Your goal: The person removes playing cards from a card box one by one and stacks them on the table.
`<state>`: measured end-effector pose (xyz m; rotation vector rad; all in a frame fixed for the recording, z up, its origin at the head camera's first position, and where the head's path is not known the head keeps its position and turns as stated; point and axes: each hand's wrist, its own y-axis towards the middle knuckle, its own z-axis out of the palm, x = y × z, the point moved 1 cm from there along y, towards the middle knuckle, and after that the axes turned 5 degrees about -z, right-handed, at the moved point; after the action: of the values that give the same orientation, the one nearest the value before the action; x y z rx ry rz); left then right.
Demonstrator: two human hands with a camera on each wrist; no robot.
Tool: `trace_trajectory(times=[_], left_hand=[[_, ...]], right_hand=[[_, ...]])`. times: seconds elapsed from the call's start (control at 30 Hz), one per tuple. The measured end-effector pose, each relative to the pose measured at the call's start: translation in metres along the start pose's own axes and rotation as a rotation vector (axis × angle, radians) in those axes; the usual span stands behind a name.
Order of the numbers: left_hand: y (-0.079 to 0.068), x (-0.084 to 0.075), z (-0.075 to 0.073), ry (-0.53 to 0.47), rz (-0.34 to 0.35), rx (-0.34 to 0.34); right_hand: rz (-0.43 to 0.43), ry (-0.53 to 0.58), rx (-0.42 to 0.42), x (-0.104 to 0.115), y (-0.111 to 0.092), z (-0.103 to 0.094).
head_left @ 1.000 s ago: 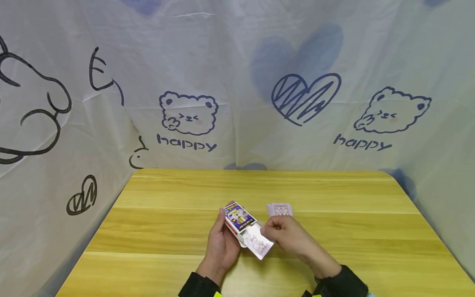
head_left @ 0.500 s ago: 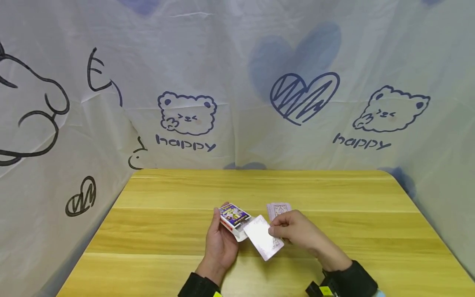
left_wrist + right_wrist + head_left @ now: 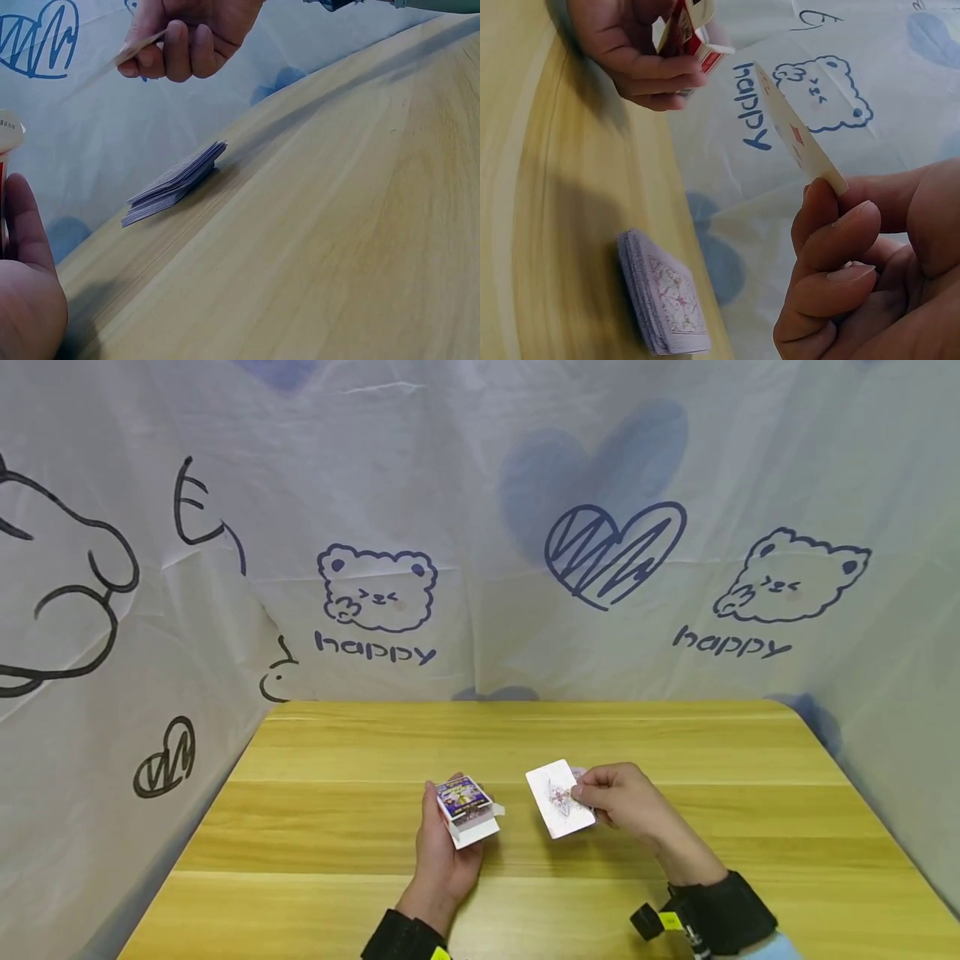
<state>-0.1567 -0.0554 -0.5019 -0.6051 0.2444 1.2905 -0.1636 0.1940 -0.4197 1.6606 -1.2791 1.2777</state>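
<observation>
My left hand (image 3: 447,862) grips a small playing-card box (image 3: 462,802) with a purple printed front. Its flap end points toward me and stands open. Between thumb and fingers, my right hand (image 3: 624,800) pinches a playing card (image 3: 558,802) by its edge, held in the air right of the box. From the right wrist view the card (image 3: 799,131) is seen nearly edge-on, with red marks on its underside. A stack of playing cards (image 3: 664,292) lies on the table below the right hand; in the head view the held card and hand mostly hide it.
The wooden table (image 3: 337,827) reaches back to a white cloth backdrop (image 3: 480,527) with drawn bears and hearts. Cloth also hangs along the left and right sides. A black band (image 3: 720,914) with a small device sits on the right wrist.
My right hand has drawn the card out of the box and carried it right and away from me, over the stack. My left hand has tilted the box, shifting it slightly left.
</observation>
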Motion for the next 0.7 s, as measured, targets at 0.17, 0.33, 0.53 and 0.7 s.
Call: trace_trajectory(times=[0.17,0.33,0.53,0.7], left_hand=[[-0.002,0.000,0.000,0.002,-0.016,0.007],[-0.003,-0.001,0.001,0.003,-0.025,0.005],[-0.002,-0.001,0.001,0.021,-0.041,0.005],[-0.002,0.000,0.000,0.039,-0.059,0.008]], right_hand=[[0.015,-0.005,-0.020,-0.004,0.002,0.001],[0.025,-0.024,-0.028,-0.007,0.004,0.001],[0.063,-0.046,-0.071,-0.013,0.007,-0.007],[0.093,-0.050,-0.109,-0.019,0.011,-0.017]])
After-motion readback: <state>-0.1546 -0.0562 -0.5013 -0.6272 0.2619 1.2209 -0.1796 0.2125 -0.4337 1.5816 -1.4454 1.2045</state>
